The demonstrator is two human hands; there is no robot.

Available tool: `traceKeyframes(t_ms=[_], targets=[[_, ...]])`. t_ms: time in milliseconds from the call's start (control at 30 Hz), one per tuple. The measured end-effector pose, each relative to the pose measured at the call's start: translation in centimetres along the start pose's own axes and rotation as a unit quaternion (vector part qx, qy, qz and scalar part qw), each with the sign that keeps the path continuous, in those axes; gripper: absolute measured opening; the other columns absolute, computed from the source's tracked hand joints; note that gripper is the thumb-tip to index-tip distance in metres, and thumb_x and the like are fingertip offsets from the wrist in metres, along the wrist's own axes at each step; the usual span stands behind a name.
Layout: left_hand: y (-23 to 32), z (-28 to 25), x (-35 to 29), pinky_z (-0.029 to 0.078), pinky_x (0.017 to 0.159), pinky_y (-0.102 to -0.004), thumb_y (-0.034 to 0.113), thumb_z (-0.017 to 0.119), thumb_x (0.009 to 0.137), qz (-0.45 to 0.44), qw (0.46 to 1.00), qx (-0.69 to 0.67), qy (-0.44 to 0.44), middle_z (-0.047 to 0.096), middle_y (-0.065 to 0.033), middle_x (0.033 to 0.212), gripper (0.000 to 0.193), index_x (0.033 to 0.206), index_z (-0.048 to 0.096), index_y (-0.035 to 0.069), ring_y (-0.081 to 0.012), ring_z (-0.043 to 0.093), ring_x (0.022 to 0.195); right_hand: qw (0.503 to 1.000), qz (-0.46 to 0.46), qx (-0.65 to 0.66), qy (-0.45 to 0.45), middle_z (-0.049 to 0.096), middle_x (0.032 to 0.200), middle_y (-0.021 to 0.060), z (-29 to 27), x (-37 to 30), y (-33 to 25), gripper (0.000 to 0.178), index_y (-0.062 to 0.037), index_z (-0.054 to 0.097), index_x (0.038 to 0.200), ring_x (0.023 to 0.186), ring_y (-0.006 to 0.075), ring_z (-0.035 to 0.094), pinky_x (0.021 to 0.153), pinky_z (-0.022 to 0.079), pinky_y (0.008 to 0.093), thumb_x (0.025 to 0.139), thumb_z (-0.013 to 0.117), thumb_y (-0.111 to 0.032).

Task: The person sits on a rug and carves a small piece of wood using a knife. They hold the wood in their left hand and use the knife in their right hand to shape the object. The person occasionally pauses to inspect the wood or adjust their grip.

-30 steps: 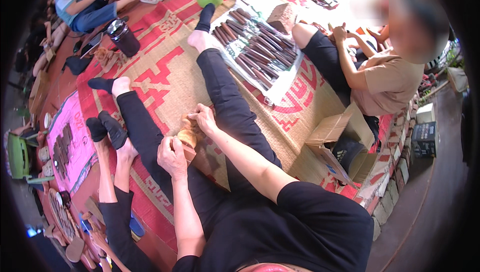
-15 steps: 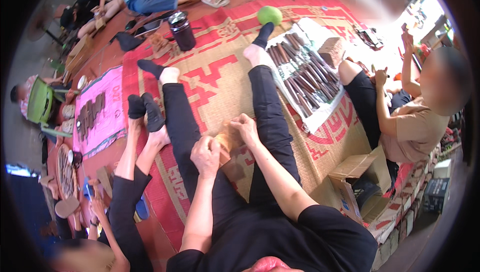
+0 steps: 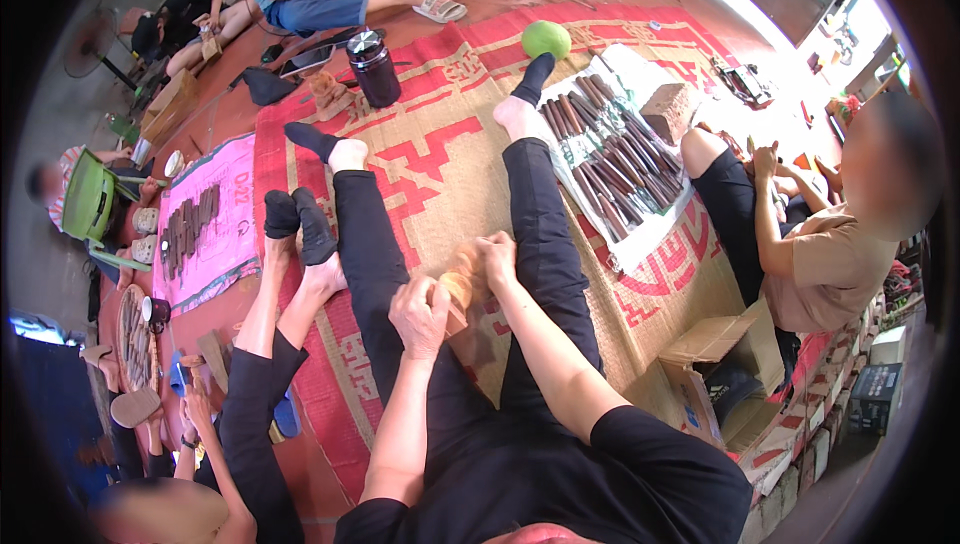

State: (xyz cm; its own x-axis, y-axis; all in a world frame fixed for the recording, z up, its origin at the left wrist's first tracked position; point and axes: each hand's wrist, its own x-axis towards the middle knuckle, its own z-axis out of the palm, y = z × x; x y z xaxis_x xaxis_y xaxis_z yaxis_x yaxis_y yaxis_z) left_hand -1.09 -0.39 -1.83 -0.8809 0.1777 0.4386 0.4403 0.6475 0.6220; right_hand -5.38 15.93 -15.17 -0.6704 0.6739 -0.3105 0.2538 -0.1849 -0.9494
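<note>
**Wood, woven mat and cloth**

The pale wooden piece (image 3: pixel 458 289) at the frame's centre looks matt and light tan. The mat (image 3: pixel 440 159) beneath is woven straw, coarse, red on beige. Dark brown sticks (image 3: pixel 600 159) at upper right lie on white sheeting. The trousers (image 3: pixel 545 234) are matt black cloth. The cardboard box (image 3: pixel 725 349) at lower right looks dull and rough.
</note>
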Motion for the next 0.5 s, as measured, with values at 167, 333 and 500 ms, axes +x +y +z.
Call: traceKeyframes(t_ms=[167, 333, 500], targets=[[-0.7, -0.2, -0.7, 0.049, 0.065, -0.0418, 0.013, 0.062, 0.085, -0.039, 0.999, -0.013, 0.02, 0.063, -0.0128, 0.074, 0.014, 0.076, 0.059, 0.003, -0.033, 0.062, 0.07, 0.993, -0.053, 0.075, -0.074, 0.059, 0.071, -0.0007, -0.7, -1.5, -1.1, 0.017, -0.0058, 0.057, 0.076, 0.065, 0.01, 0.052, 0.063, 0.044, 0.0257, 0.079, 0.073, -0.01], [0.1, 0.0, -0.1, 0.049, 0.064, -0.0416, 0.014, 0.062, 0.084, -0.015, 1.0, 0.003, -0.008, 0.062, -0.0122, 0.073, 0.013, 0.075, 0.059, 0.004, -0.0312, 0.063, 0.07, 0.987, -0.081, -0.029, -0.134, 0.058, 0.071, -0.0002, -0.8, -2.8, -3.1, 0.017, -0.0037, 0.055, 0.075, 0.068, 0.0087, 0.05, 0.062, 0.042, 0.0271, 0.079, 0.072, -0.008], [0.6, 0.4, 0.2, 0.049, 0.065, -0.0414, 0.013, 0.064, 0.082, -0.005, 1.0, 0.011, 0.007, 0.062, -0.011, 0.072, 0.012, 0.074, 0.059, 0.004, -0.031, 0.062, 0.069, 0.986, -0.145, -0.076, -0.027, 0.058, 0.065, 0.0081, 0.5, -0.9, -1.9, 0.019, -0.0011, 0.058, 0.074, 0.064, 0.0178, 0.054, 0.062, 0.045, 0.0331, 0.077, 0.073, -0.011]])
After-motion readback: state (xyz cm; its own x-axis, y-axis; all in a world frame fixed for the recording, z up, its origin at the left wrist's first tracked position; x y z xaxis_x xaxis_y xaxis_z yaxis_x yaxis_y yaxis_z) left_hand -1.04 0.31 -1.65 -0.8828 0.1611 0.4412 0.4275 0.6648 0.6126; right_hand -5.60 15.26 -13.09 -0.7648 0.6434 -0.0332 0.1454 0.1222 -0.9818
